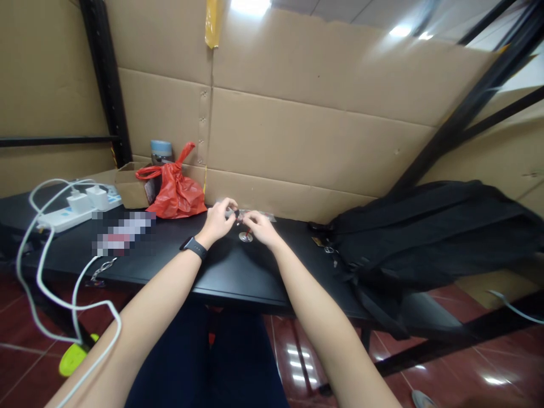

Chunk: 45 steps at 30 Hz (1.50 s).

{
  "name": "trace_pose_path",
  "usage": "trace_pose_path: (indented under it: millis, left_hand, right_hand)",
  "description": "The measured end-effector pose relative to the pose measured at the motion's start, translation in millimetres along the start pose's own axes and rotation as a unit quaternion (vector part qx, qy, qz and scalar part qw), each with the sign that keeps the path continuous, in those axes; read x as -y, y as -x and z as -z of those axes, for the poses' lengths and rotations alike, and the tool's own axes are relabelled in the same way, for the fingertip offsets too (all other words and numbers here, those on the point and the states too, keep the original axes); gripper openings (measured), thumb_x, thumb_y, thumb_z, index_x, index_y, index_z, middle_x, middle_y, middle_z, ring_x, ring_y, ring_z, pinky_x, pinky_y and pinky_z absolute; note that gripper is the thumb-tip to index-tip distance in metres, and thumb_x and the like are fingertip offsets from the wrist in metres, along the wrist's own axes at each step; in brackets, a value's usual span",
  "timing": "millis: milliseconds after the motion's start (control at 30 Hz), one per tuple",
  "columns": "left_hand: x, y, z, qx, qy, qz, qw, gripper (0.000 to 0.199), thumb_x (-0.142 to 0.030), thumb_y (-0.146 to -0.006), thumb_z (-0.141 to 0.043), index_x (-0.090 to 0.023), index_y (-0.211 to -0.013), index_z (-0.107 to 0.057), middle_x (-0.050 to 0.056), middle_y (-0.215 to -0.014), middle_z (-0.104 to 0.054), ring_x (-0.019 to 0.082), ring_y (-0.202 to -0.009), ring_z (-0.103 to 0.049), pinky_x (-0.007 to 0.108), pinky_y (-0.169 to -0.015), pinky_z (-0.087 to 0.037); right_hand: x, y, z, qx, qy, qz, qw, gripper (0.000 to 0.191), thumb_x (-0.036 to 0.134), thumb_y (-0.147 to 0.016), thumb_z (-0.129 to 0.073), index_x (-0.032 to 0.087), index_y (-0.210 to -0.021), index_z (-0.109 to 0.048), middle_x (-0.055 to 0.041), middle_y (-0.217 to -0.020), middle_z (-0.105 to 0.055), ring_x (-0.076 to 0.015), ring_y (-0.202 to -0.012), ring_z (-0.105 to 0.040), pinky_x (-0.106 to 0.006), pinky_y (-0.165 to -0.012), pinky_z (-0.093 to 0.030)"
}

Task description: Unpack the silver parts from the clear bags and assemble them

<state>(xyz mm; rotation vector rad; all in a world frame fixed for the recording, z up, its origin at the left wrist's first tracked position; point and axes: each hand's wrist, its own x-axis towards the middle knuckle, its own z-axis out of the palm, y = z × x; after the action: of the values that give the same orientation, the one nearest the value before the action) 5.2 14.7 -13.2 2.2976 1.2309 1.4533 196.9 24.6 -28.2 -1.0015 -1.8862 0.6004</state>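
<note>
Both hands meet over the black table point(170, 260), close to the cardboard wall. My left hand point(219, 220), with a dark watch point(193, 247) on the wrist, has its fingers curled in a pinch around something small and dark. Facing it, my right hand point(260, 228) is pinched too, at a small part with some red on it. What exactly the fingers hold is too small and blurred to name. Just below the fingertips shows a round shiny metal disc point(245, 237). Behind the right hand lies a piece of clear plastic point(268, 216).
To the left are a red plastic bag point(178, 190), an open cardboard box point(130, 184), a blue-lidded bottle point(161, 150) and a white power strip point(63, 218) with looping cables. A black backpack point(437, 232) fills the right side. Keys point(329, 250) lie beside it.
</note>
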Motion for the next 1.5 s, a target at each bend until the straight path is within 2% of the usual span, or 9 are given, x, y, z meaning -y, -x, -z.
trace_pose_path:
  millis: [133, 267, 467, 700, 900, 1033, 1200, 1333, 1500]
  left_hand:
    - [2, 2, 0.2, 0.060, -0.033, -0.004, 0.998, 0.020, -0.031, -0.090, -0.058, -0.028, -0.107, -0.068, 0.002, -0.119, -0.067, 0.025, -0.115, -0.058, 0.042, -0.099, -0.043]
    - [0, 8, -2.6, 0.134, -0.090, -0.017, 0.987, 0.033, -0.048, -0.083, -0.068, -0.026, -0.107, -0.070, 0.005, -0.125, -0.063, 0.032, -0.119, -0.055, 0.049, -0.098, -0.042]
    - [-6, 9, -2.5, 0.088, -0.060, -0.027, 0.994, 0.057, -0.045, -0.081, -0.071, -0.030, -0.134, -0.056, 0.005, -0.131, -0.061, 0.029, -0.121, -0.054, 0.044, -0.098, -0.043]
    - [1, 6, -4.7, 0.125, -0.093, -0.010, 0.988, 0.024, -0.046, -0.084, -0.069, -0.029, -0.099, -0.077, 0.003, -0.114, -0.070, 0.027, -0.112, -0.059, 0.041, -0.093, -0.041]
    - [14, 5, -4.2, 0.162, -0.127, -0.008, 0.978, 0.012, -0.036, -0.082, -0.071, -0.030, -0.090, -0.079, 0.001, -0.108, -0.073, 0.024, -0.105, -0.062, 0.036, -0.088, -0.041]
    - [19, 6, -2.6, 0.175, -0.132, -0.005, 0.976, 0.014, -0.034, -0.083, -0.069, -0.033, -0.092, -0.080, 0.000, -0.106, -0.074, 0.023, -0.104, -0.064, 0.034, -0.086, -0.041]
    - [19, 5, -2.5, 0.143, -0.126, 0.002, 0.982, 0.014, -0.034, -0.085, -0.066, -0.031, -0.089, -0.078, 0.000, -0.098, -0.077, 0.023, -0.098, -0.067, 0.034, -0.086, -0.042]
    - [19, 5, -3.6, 0.112, -0.103, 0.042, 0.987, 0.012, -0.032, -0.086, -0.064, -0.028, -0.086, -0.074, 0.000, -0.085, -0.078, 0.022, -0.085, -0.070, 0.035, -0.086, -0.045]
    - [22, 3, -8.5, 0.095, -0.024, 0.069, 0.993, 0.012, -0.032, -0.087, -0.062, -0.026, -0.090, -0.072, 0.001, -0.091, -0.078, 0.020, -0.090, -0.072, 0.031, -0.084, -0.051]
  right_hand:
    - [-2, -1, 6, -0.018, 0.050, 0.021, 0.998, 0.022, 0.034, -0.086, -0.060, 0.018, -0.073, -0.068, -0.0077, -0.100, -0.064, -0.0216, -0.103, -0.060, -0.038, -0.099, -0.044]
    - [-1, -1, 9, -0.024, 0.024, 0.010, 0.999, 0.019, 0.033, -0.084, -0.062, 0.019, -0.074, -0.070, -0.0086, -0.110, -0.062, -0.0226, -0.111, -0.059, -0.039, -0.103, -0.041]
    - [1, -1, 9, -0.032, 0.016, -0.008, 0.999, 0.018, 0.033, -0.081, -0.064, 0.019, -0.072, -0.071, -0.0085, -0.112, -0.062, -0.0236, -0.113, -0.059, -0.041, -0.106, -0.040]
    - [0, -1, 8, -0.015, 0.014, 0.011, 1.000, 0.019, 0.030, -0.084, -0.061, 0.019, -0.074, -0.073, -0.0087, -0.113, -0.064, -0.0219, -0.113, -0.060, -0.038, -0.108, -0.039]
    - [1, 4, 9, 0.066, 0.121, -0.032, 0.990, 0.017, 0.028, -0.088, -0.059, 0.017, -0.086, -0.071, -0.0041, -0.085, -0.069, -0.0165, -0.078, -0.063, -0.031, -0.081, -0.049]
    - [-3, 9, 13, 0.115, 0.209, -0.049, 0.970, 0.019, 0.020, -0.077, -0.073, 0.016, -0.096, -0.072, -0.0044, -0.088, -0.072, -0.0146, -0.073, -0.062, -0.027, -0.073, -0.048]
    - [-4, 9, 16, 0.140, 0.241, -0.028, 0.960, 0.009, 0.012, -0.079, -0.068, 0.018, -0.073, -0.072, -0.0032, -0.072, -0.072, -0.0164, -0.068, -0.063, -0.028, -0.071, -0.047]
    - [-1, 7, 15, 0.087, 0.199, -0.033, 0.976, 0.012, 0.014, -0.081, -0.065, 0.017, -0.069, -0.066, -0.0023, -0.067, -0.069, -0.0146, -0.064, -0.061, -0.026, -0.067, -0.047]
    - [0, 3, 4, 0.020, -0.017, -0.066, 0.998, 0.014, 0.030, -0.088, -0.061, 0.017, -0.081, -0.062, -0.0030, -0.077, -0.069, -0.0146, -0.066, -0.068, -0.024, -0.060, -0.052]
